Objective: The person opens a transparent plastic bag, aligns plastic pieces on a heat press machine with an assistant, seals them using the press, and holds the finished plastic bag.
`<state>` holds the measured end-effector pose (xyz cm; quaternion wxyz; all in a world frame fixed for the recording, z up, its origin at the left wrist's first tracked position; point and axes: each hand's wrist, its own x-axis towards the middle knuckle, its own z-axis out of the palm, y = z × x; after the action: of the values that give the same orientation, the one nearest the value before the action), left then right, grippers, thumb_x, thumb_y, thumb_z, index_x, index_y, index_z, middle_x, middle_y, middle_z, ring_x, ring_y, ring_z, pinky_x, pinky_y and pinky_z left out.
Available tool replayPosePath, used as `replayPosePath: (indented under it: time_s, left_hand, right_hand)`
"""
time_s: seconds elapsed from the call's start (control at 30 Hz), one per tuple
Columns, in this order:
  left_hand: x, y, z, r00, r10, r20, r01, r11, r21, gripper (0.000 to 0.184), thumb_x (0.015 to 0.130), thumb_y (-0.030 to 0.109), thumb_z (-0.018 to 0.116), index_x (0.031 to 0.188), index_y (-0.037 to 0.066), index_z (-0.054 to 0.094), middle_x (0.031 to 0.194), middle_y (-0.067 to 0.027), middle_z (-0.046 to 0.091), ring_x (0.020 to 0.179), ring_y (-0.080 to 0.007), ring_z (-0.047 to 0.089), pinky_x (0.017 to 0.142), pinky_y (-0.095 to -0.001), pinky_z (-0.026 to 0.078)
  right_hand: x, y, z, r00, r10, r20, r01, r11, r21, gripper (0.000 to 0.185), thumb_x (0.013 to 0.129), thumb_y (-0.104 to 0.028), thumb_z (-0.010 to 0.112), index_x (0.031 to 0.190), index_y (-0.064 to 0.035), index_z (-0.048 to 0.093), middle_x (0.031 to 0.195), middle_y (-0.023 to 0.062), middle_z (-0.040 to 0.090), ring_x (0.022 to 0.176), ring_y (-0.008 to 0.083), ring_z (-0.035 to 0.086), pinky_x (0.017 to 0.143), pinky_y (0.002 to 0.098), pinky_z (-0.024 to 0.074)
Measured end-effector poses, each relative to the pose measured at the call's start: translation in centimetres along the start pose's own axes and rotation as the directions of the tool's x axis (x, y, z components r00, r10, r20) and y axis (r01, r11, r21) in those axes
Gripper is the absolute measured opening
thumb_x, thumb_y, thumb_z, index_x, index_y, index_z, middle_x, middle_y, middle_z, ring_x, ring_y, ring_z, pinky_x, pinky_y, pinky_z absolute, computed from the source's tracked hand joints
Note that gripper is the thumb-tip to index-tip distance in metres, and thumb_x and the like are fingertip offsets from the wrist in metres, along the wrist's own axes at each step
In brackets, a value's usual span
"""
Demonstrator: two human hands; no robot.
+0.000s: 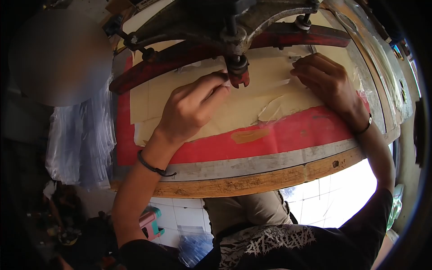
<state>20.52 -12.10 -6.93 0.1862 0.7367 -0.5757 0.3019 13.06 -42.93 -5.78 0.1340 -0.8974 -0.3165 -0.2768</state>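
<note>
My left hand (191,105) reaches in from the left with thumb and fingers pinched together. A small pale bit (227,83) shows at its fingertips, too small to name, beside a red notched metal foot (239,80). My right hand (326,78) is on the right of the sheet, its fingers curled in and closed; what they hold, if anything, is hidden. Just beyond them lies a small greyish piece (294,58). Under both hands is a tan sheet (180,121), its near edge uneven, on a red sheet (297,132).
A heavy metal press frame (265,22) with a long red bar (297,38) hangs over the sheet. Clear plastic sleeves (81,139) are stacked at the left. The table's wooden edge (252,183) runs close to my body. A person with a blurred head is at upper left.
</note>
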Motion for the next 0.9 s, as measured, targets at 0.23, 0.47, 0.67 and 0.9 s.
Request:
replayPosePath:
  time_s: [0.23,0.47,0.67,0.9]
  left_hand:
    - [0.8,0.2,-0.4,0.991,-0.090,0.098,0.101,0.988,-0.115,0.011,0.076,-0.004,0.069,0.086,-0.001,0.065,0.088,-0.0098,0.062,0.077,-0.0244,0.065,0.067,-0.0326,0.055]
    - [0.3,-0.1,-0.9,0.961,-0.212,0.179,0.245,0.951,-0.188,0.017,0.076,-0.003,0.065,0.093,0.000,0.064,0.096,-0.0111,0.061,0.082,-0.0275,0.066,0.071,-0.0351,0.057]
    - [-0.6,-1.2,-0.2,0.984,-0.156,0.081,0.164,0.981,-0.105,0.016,0.075,-0.002,0.062,0.090,0.001,0.065,0.096,-0.0084,0.062,0.079,-0.0249,0.066,0.067,-0.0322,0.057]
    - [-0.6,-1.1,0.5,0.987,-0.151,0.061,0.157,0.982,-0.103,0.015,0.074,-0.003,0.061,0.088,0.001,0.064,0.094,-0.0068,0.061,0.076,-0.0244,0.066,0.063,-0.0326,0.056]
  right_hand:
    - [0.0,0.0,-0.3,0.999,-0.026,0.035,0.025,1.000,0.019,0.019,0.075,-0.002,0.069,0.093,-0.0055,0.067,0.095,0.0070,0.065,0.086,0.0254,0.065,0.072,0.0353,0.0560]
    - [0.1,-0.2,-0.3,0.996,-0.043,0.073,0.041,0.999,0.016,0.013,0.080,-0.006,0.067,0.092,-0.0047,0.067,0.093,0.0081,0.065,0.084,0.0262,0.065,0.071,0.0349,0.0559]
    - [0.4,-0.3,-0.3,0.996,-0.063,0.067,0.064,0.998,-0.008,0.014,0.079,-0.006,0.067,0.092,-0.0047,0.067,0.093,0.0080,0.066,0.085,0.0250,0.066,0.071,0.0343,0.0562]
    - [0.4,-0.7,-0.1,0.998,0.055,0.023,-0.056,0.998,0.012,0.023,0.072,0.004,0.071,0.093,-0.0044,0.068,0.094,0.0073,0.066,0.087,0.0241,0.067,0.070,0.0339,0.0569]
